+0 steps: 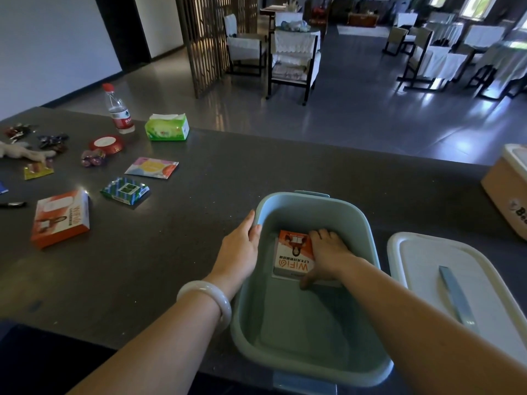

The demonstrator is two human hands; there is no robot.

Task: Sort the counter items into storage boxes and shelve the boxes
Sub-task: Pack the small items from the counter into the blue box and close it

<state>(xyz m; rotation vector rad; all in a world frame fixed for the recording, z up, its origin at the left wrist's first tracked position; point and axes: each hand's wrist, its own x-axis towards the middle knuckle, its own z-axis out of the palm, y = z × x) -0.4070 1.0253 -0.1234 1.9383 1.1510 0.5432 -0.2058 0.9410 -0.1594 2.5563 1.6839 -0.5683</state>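
Observation:
A grey-green storage box (368,240) stands open on the dark counter (185,252) in front of me. My left hand (242,246) grips its left rim. Inside the box my right hand (328,258) holds an orange-and-white WiFi box (291,258) against the bottom, fingers along its right edge and thumb at its near corner. A second orange WiFi box (61,219) lies on the counter at the left.
The box's white lid (427,269) lies to the right, a tan box with a white lid (507,181) beyond it. Scattered at left are a water bottle (118,109), green tissue pack (167,128), red tin (107,143), several packets and candies.

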